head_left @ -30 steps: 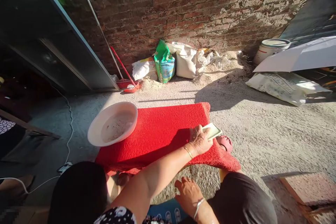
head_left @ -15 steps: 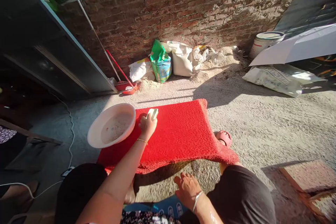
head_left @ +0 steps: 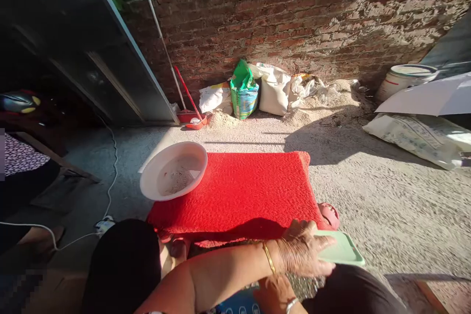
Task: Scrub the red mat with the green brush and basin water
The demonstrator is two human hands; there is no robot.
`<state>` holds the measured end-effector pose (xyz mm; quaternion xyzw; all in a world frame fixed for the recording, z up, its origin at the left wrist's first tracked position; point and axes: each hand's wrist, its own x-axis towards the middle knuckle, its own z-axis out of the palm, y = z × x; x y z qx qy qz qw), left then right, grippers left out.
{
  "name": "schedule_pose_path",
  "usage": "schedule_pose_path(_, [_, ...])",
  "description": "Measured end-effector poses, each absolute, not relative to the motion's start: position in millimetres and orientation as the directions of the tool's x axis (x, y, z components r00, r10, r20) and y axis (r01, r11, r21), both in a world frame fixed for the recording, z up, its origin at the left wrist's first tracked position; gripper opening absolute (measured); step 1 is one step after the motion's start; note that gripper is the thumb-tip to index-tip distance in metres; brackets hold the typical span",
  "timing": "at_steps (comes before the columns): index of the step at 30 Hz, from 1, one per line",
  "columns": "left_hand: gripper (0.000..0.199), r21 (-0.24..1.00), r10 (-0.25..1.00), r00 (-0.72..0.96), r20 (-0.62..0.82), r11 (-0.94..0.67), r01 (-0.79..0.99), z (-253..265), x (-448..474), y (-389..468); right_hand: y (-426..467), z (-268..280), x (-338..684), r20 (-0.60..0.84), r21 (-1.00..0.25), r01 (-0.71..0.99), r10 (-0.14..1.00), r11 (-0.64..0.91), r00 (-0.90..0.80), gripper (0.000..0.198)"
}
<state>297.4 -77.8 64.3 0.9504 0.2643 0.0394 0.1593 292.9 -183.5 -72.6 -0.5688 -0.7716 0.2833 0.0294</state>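
"Red cloth is lying spread out in front, so what are the hands doing?"

"The left hand is holding a pale green piece, flat and rimmed. Its fingers are grasping one end, lying across the upper face. The right hand is showing only partly, below the left forearm; I'm not able to tell whether it is clenching or staying loose."

"Where is the green piece sitting?"

"It is reaching just beyond the cloth's near right corner, above the right knee in the picture and near a pink shoe. Whether it is touching the knee, I'm not able to tell."

"Which step are you seeing?"

"I'm judging it as one-handed handling at the cloth's edge. To my mind, any next move is calling for a firm hold and some clearance over that knee."

"And which way is it pointing?"

"Its free end is pointing to the person's right, away from the cloth. The long axis is running left to right, dipping slightly toward the lower right. The broad face is facing upward; the underside is hiding."
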Motion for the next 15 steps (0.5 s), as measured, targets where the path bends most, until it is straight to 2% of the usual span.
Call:
schedule_pose_path(3, [0.047,0.291,0.666,0.746,-0.014,-0.711,0.641,73.0,230.6,-60.7,-181.7,-63.8,299.7,-0.384,-0.427,0.895,0.869,0.133,-0.312,0.048])
schedule_pose_path(8, [0.048,0.218,0.814,0.541,0.212,-0.579,0.785,79.8,129.2,-20.6,-174.1,-54.0,302.9,-0.43,-0.38,0.915,0.849,0.137,-0.306,0.05])
schedule_pose_path(10, [0.049,0.189,0.872,0.411,0.265,-0.465,0.865,80.3,108.0,1.9,-171.5,-53.6,303.1,-0.441,-0.377,0.916,0.843,0.136,-0.306,0.051])
schedule_pose_path(13, [0.046,0.198,0.944,0.201,0.263,-0.256,0.946,77.9,95.0,34.1,-169.4,-52.2,303.2,-0.447,-0.363,0.921,0.842,0.139,-0.303,0.05])
schedule_pose_path(15, [0.043,0.207,0.96,0.128,0.249,-0.182,0.961,73.8,93.7,49.6,-169.8,-49.9,302.5,-0.462,-0.348,0.927,0.835,0.141,-0.3,0.049])
